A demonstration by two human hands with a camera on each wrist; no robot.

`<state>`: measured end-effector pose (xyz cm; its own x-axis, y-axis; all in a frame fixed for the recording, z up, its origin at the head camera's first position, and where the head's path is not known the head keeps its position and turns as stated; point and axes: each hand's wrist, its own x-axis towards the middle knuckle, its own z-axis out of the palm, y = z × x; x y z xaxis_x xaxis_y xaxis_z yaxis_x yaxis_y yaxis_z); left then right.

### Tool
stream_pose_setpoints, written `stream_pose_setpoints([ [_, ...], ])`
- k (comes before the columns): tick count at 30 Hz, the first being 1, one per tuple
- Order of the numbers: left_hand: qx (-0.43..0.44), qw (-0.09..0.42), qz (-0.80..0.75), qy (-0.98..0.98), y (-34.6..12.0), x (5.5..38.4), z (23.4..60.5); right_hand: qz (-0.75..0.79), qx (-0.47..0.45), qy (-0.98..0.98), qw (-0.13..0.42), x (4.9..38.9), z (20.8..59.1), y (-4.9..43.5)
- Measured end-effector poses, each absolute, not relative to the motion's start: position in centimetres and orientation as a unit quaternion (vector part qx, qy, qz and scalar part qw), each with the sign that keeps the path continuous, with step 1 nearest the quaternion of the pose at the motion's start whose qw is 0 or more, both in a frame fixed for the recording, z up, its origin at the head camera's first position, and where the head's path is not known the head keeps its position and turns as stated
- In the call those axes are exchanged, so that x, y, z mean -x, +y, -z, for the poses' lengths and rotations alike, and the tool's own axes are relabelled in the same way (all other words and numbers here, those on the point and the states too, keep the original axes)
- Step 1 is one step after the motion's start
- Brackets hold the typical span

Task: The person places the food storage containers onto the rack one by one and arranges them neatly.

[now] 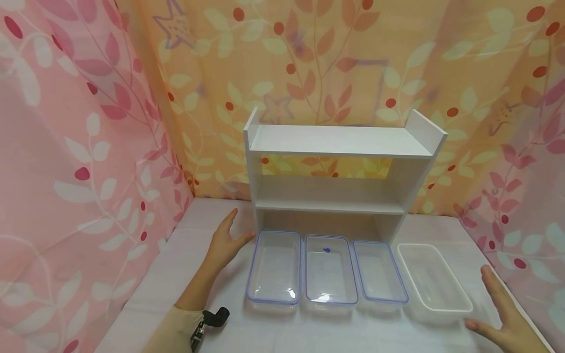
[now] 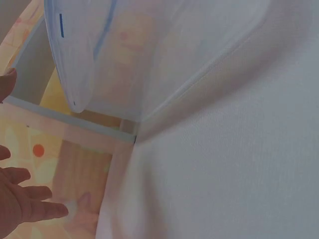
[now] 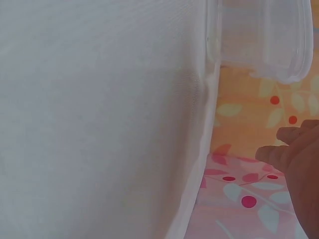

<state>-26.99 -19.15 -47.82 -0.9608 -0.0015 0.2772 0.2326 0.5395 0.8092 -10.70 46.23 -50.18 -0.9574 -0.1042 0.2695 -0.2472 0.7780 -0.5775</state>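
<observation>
Side by side on the white table stand three clear plastic containers with blue rims: a left one (image 1: 274,267), a middle one (image 1: 331,272) and a smaller one (image 1: 380,272). To their right is a clear container with a white rim (image 1: 434,279). My left hand (image 1: 224,247), fingers spread, hovers just left of the leftmost container and holds nothing. My right hand (image 1: 507,314) is held to the right of the white-rimmed container, thumb and finger apart, also holding nothing. The left wrist view shows the left hand (image 2: 22,199) with fingers extended; in the right wrist view the right hand (image 3: 299,159) is partly cut off.
A white shelf unit (image 1: 331,196) with open tiers stands behind the containers. The table (image 1: 167,294) has a white cloth. Floral curtains hang behind (image 1: 212,162) and at both sides. A black device is strapped to the left wrist.
</observation>
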Motion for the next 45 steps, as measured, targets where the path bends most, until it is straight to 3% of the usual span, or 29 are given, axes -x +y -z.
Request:
stream_pose_setpoints([
  [13,0.058,0.114,0.534,-0.836,-18.4,28.0,48.7,-0.351,-0.071,-0.933,0.028,10.7,50.6,46.0],
  [34,0.065,0.107,0.586,-0.801,-17.0,29.2,48.6,-0.423,-0.195,-0.884,0.046,11.4,51.3,44.8],
  [45,0.084,0.121,0.603,-0.784,-16.3,30.1,49.4,-0.418,-0.153,-0.895,0.04,12.1,51.9,44.7],
])
